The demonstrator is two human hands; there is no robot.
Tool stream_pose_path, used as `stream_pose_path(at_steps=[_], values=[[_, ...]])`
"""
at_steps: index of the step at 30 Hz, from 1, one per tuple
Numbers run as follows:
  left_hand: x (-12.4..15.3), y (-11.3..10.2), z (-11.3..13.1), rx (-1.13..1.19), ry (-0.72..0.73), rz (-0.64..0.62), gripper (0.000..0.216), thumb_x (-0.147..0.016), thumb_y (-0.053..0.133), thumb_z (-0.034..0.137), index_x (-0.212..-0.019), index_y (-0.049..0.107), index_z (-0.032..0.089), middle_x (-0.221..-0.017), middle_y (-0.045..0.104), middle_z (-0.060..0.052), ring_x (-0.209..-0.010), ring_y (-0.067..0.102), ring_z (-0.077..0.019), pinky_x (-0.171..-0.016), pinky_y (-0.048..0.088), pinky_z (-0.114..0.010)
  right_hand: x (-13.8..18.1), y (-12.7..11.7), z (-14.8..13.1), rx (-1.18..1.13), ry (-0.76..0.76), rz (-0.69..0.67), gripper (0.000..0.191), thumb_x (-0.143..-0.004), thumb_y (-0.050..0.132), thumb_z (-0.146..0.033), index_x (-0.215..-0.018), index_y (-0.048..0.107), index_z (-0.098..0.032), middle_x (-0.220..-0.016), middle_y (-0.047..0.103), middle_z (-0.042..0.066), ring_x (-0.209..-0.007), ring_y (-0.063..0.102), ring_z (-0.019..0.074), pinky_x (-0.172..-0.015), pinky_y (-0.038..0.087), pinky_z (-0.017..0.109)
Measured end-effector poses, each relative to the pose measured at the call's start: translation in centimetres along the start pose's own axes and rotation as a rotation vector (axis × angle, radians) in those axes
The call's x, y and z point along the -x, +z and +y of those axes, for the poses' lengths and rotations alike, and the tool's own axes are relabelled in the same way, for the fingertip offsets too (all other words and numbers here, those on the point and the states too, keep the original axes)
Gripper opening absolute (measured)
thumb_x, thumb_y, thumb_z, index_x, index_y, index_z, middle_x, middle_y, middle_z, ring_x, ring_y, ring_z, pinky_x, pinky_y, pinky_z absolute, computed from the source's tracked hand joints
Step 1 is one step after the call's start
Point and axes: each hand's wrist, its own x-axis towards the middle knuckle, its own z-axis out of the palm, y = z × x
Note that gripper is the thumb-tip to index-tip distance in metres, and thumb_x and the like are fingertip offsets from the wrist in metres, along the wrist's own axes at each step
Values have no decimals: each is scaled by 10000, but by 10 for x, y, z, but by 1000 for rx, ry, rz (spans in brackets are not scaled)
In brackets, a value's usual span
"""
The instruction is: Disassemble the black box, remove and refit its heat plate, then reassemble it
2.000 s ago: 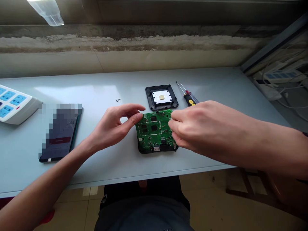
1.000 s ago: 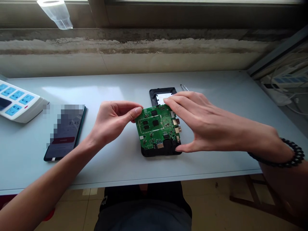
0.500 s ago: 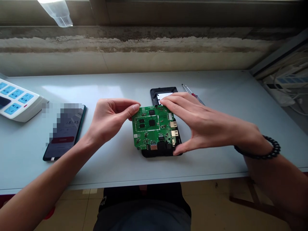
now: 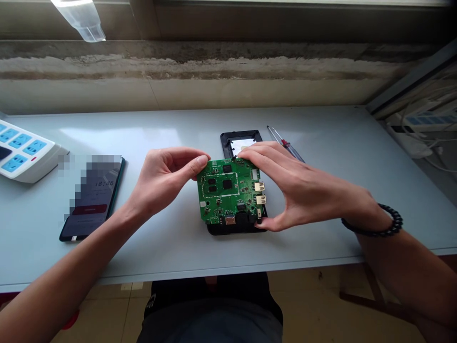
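A green circuit board (image 4: 221,200) with dark chips and metal ports is held between both hands, over a black plastic casing (image 4: 228,229) on the table. My left hand (image 4: 171,174) pinches the board's upper left corner between thumb and forefinger. With its fingers on the far right corner and its thumb by the near right corner, my right hand (image 4: 293,186) grips the board's right side. Behind the board lies another black casing part (image 4: 228,139) with a pale panel inside, partly covered by the right hand and the board.
A screwdriver (image 4: 291,150) and a second thin shaft lie behind my right hand. On the left are a phone (image 4: 94,209) and a white power strip (image 4: 32,166) with blue sockets. The table's front edge (image 4: 171,277) runs close to my body.
The board has shifted very slightly to the right against the black casing, still held in both hands. The camera view has moved a little. The phone's timer shows a later reading.
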Motion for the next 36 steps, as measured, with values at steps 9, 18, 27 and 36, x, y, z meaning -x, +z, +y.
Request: stream_pose_path(at_steps=[9, 18, 27, 36], values=[[5, -10, -5, -199, 368, -282, 863, -768, 864, 532, -1513, 531, 252, -1481, 615, -145, -1250, 639, -321, -1025, 587, -438, 5, -5, 7, 10, 50, 80, 952, -737, 782, -516, -1492, 357, -120, -1414, 511, 215, -1361, 474, 353, -1097, 479, 507], [5, -9, -15, -612, 539, -275, 1034, -749, 898, 448, -1581, 341, 190, -1460, 532, -194, -1250, 619, -340, -1019, 585, -427, 6, -1, 11, -3, 38, 60, 976, -752, 778, -510, -1524, 321, -128, -1443, 499, 217, -1382, 458, 364, -1118, 462, 514], [7, -8, -5, -739, 628, -215, 871, -763, 844, 485, -1434, 466, 78, -1370, 589, -229, -1251, 622, -371, -1062, 554, -460, 6, 2, 10, -1, 59, 41, 1002, -744, 792, -512, -1534, 320, -118, -1465, 483, 220, -1409, 429, 380, -1137, 456, 545], [6, -8, -8, -790, 760, -137, 856, -771, 823, 519, -1402, 480, 53, -1315, 635, -244, -1215, 653, -384, -1003, 585, -473, 9, 3, 12, 7, 29, 42, 1063, -765, 786, -603, -1559, 297, -93, -1472, 488, 216, -1417, 422, 380, -1154, 448, 536]])
